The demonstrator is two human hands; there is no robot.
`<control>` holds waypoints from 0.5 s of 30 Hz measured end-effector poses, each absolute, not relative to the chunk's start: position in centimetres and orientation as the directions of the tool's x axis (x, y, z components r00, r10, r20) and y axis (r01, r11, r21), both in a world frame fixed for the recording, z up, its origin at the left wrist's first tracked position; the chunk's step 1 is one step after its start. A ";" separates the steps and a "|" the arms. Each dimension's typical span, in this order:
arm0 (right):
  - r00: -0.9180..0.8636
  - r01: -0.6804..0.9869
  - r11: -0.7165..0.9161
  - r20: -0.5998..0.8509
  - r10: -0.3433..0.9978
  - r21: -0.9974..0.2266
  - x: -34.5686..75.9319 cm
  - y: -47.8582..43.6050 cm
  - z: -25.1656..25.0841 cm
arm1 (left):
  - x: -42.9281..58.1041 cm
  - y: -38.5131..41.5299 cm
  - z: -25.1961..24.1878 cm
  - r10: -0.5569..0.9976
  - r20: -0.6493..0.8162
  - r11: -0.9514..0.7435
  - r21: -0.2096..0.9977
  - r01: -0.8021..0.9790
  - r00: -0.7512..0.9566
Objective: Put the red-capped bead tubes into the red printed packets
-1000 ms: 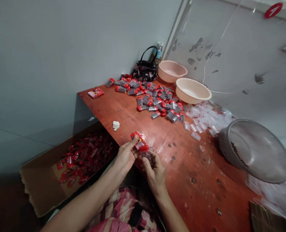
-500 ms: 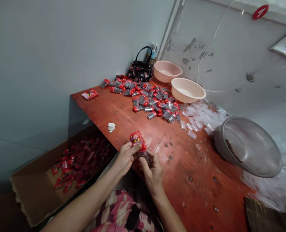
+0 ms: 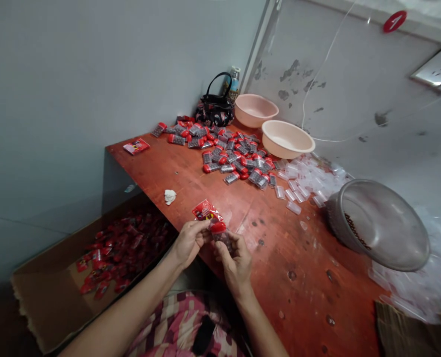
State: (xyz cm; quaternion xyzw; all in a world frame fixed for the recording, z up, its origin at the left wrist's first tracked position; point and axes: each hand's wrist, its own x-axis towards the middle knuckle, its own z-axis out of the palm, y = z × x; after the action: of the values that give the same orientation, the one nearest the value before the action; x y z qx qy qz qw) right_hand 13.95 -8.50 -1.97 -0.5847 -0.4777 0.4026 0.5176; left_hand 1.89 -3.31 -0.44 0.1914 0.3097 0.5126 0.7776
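My left hand point(image 3: 189, 243) pinches the lower edge of a red printed plastic packet point(image 3: 206, 210), which tilts up over the table edge. My right hand point(image 3: 238, 262) grips a small clear container with a red cap point(image 3: 220, 236), dark round pieces showing inside. The capped end points up and overlaps the packet's lower part. Whether the container sits inside the packet or in front of it, I cannot tell. Beyond my hands, several similar red-capped containers point(image 3: 235, 157) lie heaped on the red table point(image 3: 201, 186).
Clear empty tubes point(image 3: 298, 191) lie on the right, by a grey bowl point(image 3: 384, 223) with small brown pieces. Two basins point(image 3: 287, 140), a black handbag point(image 3: 215, 111) and a flask point(image 3: 234, 82) stand at the back. A cardboard box point(image 3: 52, 297) of red packets is lower left.
My left thumb has moved off the red cap, leaving it more exposed. The packet leans further left. The whole view has shifted slightly.
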 end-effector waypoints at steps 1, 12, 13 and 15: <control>0.212 0.100 -0.027 -0.005 0.977 -0.995 13.9 -8.5 -1.9 | 1.9 -3.3 -0.4 0.916 -0.292 0.400 0.626 -0.669 0.275; 0.057 -0.215 -0.172 -0.188 0.981 -0.961 16.9 -4.2 1.5 | 1.4 -3.7 -0.4 0.895 -0.329 0.409 0.875 -0.259 0.303; 0.019 -0.206 -0.175 -0.182 0.983 -0.963 17.1 -3.8 1.8 | 1.4 -3.8 -0.3 0.890 -0.325 0.403 0.889 -0.219 0.320; -0.009 -0.163 -0.153 -0.153 0.988 -0.975 17.0 -3.2 2.5 | 1.5 -3.9 -0.2 0.898 -0.321 0.385 0.905 -0.182 0.302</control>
State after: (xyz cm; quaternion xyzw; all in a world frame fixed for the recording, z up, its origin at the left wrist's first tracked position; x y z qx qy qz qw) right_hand 17.04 -3.16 2.46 -0.4954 -0.4166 0.5753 0.5001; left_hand 1.52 -3.92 -0.19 0.3992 0.4480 0.3850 0.7012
